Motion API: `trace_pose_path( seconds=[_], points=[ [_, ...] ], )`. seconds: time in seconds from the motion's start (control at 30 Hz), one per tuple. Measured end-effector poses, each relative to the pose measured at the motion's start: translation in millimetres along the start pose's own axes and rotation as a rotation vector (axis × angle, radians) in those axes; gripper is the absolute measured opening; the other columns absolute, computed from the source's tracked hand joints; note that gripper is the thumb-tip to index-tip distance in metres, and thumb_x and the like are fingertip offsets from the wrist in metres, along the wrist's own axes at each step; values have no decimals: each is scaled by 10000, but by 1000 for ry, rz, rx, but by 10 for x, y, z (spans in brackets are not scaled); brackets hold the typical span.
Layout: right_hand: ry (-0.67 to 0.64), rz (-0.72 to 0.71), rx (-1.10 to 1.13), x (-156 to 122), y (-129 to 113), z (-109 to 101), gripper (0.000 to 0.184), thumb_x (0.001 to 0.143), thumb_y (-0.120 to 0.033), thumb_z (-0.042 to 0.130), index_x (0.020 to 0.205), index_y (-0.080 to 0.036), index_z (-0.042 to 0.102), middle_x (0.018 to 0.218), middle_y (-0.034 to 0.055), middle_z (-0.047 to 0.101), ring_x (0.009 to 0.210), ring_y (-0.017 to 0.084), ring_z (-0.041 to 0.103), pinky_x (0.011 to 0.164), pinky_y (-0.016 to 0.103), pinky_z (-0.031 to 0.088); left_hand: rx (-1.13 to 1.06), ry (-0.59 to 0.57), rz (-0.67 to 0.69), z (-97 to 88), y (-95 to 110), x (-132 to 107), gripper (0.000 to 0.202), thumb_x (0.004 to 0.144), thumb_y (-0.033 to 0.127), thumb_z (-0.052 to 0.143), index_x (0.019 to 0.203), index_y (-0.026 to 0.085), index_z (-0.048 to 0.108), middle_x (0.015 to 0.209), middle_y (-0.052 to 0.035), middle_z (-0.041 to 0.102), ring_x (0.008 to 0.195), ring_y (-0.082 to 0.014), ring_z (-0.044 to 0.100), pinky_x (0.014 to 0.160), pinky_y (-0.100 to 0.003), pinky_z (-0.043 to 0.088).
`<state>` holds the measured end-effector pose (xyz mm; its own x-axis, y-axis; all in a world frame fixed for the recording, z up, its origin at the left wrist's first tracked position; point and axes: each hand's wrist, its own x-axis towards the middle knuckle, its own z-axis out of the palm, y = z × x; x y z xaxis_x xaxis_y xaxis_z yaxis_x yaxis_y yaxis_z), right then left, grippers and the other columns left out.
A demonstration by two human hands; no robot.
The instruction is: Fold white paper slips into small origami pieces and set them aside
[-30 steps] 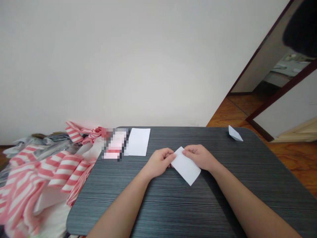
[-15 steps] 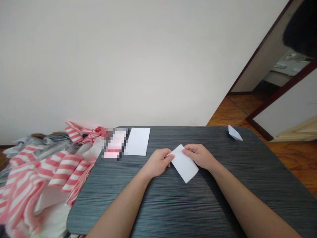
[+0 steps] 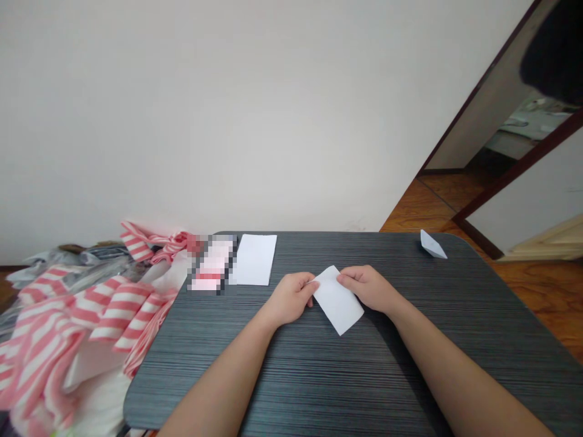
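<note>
Left hand [image 3: 291, 298], fingers [image 3: 311, 287] closed, pinches paper [image 3: 339, 306] at 10 o'clock; right hand [image 3: 370, 288] likewise at 1. Light pressure should avoid stray creases.

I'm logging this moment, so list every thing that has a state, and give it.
Held paper, slanted
Left hand, pinching the held paper
Right hand, pinching the held paper
Loose paper, lying flat
Folded paper, creased, unheld
Striped cloth, heaped, rumpled
Pixelated item, state obscured
</note>
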<state>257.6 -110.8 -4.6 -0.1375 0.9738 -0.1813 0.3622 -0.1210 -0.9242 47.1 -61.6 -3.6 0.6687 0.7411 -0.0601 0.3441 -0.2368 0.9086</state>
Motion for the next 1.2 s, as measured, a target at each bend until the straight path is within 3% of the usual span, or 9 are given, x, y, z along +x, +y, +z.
trace_pose_path(
  seconds=[0.13,0.63,0.97,1.2],
  points=[
    [-58,-6,-2,-14,10,-25,356,848,-431,468,701,-131,592,592,-2,529,507,95,430,462,212,318,-20,27,-12,-5,-13,5,330,867,389,375,704,156,543,562,10,555,518,-99,492,519,-209,346],
    [-59,0,-46,-37,17,-77,351,854,-424,452,706,-137,592,582,-18,490,517,98,397,496,223,309,-78,67,-20,0,-77,37,331,873,404,371,749,163,560,561,13,546,495,-91,495,502,-204,362],
    [-98,3,-8,-59,-33,-75,381,862,-433,454,652,-139,577,585,14,602,531,121,539,528,235,399,-134,138,-31,22,-101,55,340,873,419,367,795,155,566,556,7,553,476,-87,494,486,-199,372],
    [-177,51,132,-61,-7,-65,442,845,-514,446,775,-110,609,674,85,688,591,163,645,580,287,507,-211,203,-58,51,-146,94,344,871,442,366,810,151,539,556,6,554,451,-85,498,435,-190,375]
  ],
)
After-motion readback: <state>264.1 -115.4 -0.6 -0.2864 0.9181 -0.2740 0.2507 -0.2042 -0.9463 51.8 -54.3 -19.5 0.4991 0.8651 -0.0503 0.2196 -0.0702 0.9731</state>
